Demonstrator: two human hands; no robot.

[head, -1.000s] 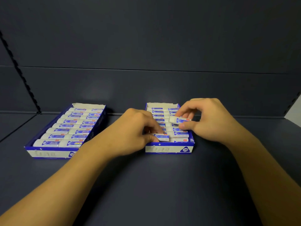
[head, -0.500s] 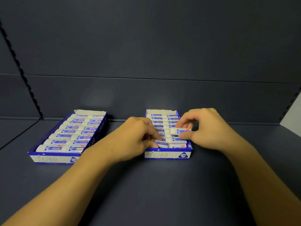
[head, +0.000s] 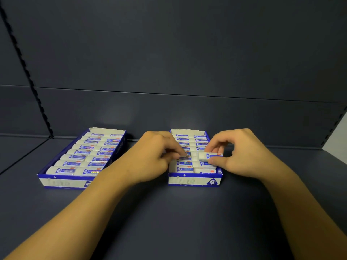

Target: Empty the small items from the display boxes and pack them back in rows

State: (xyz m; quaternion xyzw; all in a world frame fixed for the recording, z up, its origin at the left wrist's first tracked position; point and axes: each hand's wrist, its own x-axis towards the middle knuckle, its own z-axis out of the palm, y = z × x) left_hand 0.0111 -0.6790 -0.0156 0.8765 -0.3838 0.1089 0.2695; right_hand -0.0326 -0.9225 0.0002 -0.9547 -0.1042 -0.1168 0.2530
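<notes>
- Two shallow blue-and-white cardboard display boxes are seen on the dark grey bench: the left box and the right box, well apart, both open-topped.
- Small white rectangular erasers with blue printed sleeves are packed in two columns in each; the left box's erasers lie in full, even rows and are untouched by either hand.
- One loose white eraser is pinched between thumb and fingertips of the right hand, held just above the right column of the right box, slightly raised over its neighbours.
- An eraser in the left column is pinched or pressed by the curled fingers of the left hand; which cannot be told, as the fingertips cover it.
- Step judged in hand: packing back into the right box, near its end, with a gap apparently left in the mid rows.
- Next move, as judged: the held eraser is to be lowered flat, long side parallel to the rows, and seated into the gap without its neighbours being tipped.
</notes>
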